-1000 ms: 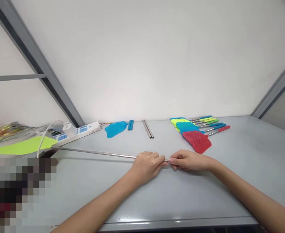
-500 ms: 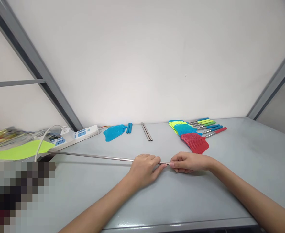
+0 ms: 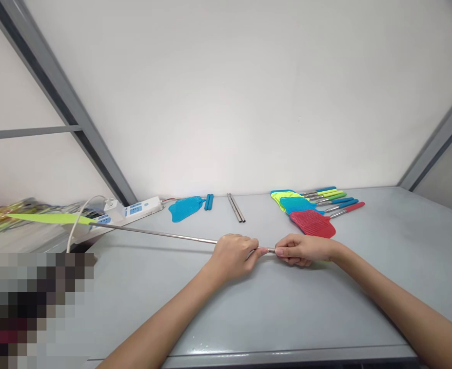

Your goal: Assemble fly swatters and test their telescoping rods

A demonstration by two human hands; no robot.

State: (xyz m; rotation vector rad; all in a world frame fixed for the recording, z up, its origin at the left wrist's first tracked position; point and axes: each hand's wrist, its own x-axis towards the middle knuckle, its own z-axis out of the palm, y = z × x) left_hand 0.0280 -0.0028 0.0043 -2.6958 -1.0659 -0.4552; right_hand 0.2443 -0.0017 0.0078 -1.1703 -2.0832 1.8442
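A fly swatter with a yellow-green head [image 3: 52,219] and a long thin metal rod [image 3: 160,234] stretches leftward across the table. My left hand [image 3: 237,254] is wrapped over the rod near its right end, thumb pointing right. Close beside it, my right hand [image 3: 305,249] closes its fingers on the swatter's right end; a short bit of metal shows between the two hands. What lies inside the right hand is mostly hidden, though a trace of yellow-green shows beneath it.
Several finished-looking swatters lie stacked at the right, a red swatter [image 3: 312,224] nearest. Along the back are blue swatter heads [image 3: 185,208], blue grips [image 3: 209,201] and metal tubes [image 3: 236,207]. A power strip [image 3: 143,207] with a white cable [image 3: 74,228] sits left.
The swatter's head has lifted and tilted, so it now appears more edge-on. Both hands keep their grip. The whole view has shifted slightly.
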